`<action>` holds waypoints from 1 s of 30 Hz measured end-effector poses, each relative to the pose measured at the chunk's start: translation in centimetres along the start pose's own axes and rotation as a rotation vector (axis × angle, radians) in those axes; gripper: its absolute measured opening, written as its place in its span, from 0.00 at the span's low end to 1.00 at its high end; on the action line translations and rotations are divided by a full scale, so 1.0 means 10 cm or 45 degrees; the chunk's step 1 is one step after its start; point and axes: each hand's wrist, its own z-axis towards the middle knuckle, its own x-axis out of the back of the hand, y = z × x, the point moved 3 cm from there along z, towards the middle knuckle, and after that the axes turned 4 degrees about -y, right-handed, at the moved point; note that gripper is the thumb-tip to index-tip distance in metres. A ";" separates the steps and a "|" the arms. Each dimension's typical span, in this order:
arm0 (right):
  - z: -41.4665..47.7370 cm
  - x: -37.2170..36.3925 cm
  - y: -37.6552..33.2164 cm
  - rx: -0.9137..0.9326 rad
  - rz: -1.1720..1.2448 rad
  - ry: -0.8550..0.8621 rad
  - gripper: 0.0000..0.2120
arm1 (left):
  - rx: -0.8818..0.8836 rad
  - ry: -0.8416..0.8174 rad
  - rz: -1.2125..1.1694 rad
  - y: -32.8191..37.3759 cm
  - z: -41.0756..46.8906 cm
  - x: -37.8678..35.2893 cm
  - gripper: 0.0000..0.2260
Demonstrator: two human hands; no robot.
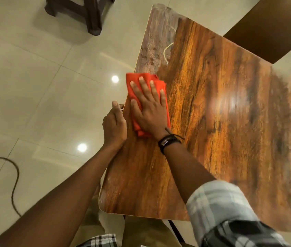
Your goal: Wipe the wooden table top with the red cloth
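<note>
The wooden table top (212,107) fills the right half of the head view, glossy with dark grain. A folded red cloth (134,82) lies near its left edge. My right hand (148,107) presses flat on the cloth, fingers spread, with a dark band on the wrist. My left hand (114,123) grips the left edge of the table just beside the cloth, thumb up along the rim. A dull, smeared patch with pale curved streaks (159,43) covers the far left corner of the top.
Pale glossy floor tiles (43,77) lie to the left, with a dark cable (15,177) curling across them. A dark wooden stool (87,13) stands at the top left. A brown furniture panel (273,27) sits beyond the table's far right edge.
</note>
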 end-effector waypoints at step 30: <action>1.19 0.57 1.31 -0.181 0.102 0.002 0.26 | -0.025 0.092 0.405 0.46 1.21 -0.60 0.21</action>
